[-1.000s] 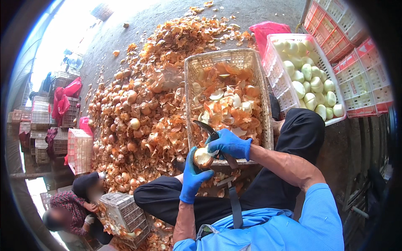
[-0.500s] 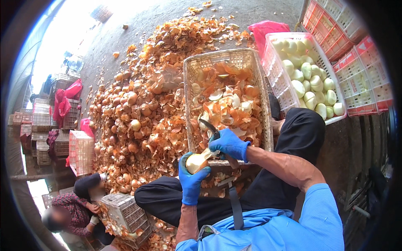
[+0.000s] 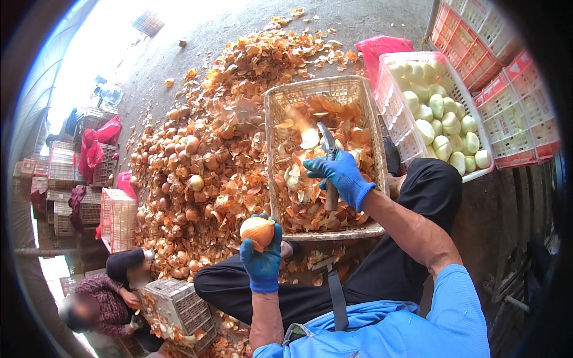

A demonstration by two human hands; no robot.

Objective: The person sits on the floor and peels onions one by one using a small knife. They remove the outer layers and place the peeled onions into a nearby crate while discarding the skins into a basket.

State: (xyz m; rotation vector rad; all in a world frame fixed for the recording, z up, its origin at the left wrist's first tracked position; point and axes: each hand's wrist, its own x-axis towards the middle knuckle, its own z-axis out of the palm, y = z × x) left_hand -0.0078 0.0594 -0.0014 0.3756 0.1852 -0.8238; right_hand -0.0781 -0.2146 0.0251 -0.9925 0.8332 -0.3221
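In a blue glove, my left hand (image 3: 261, 253) is closed around an onion (image 3: 257, 231), its pale golden side turned up. My right hand (image 3: 341, 174), gloved too, grips a knife (image 3: 327, 143) with a dark, curved blade pointing away from me. It hangs over a plastic crate (image 3: 270, 197) of orange-brown peels and pale onion scraps. Near the crate's left front corner, the left hand is outside the rim. The onion and the knife are well apart. A blurred orange piece of peel (image 3: 296, 119) shows above the crate's contents.
A heap of unpeeled onions (image 3: 173, 149) and loose skins spreads left of the crate. At right stands a white crate (image 3: 412, 143) of peeled onions, beside stacked crates (image 3: 516, 113). A co-worker (image 3: 107, 301) sits lower left by another crate (image 3: 185, 307). Pink bags (image 3: 382, 48) lie behind.
My hands have moved apart: the left with the onion a little left, the right with the knife up and right over the crate. The loose skin strip between them is gone from the onion.
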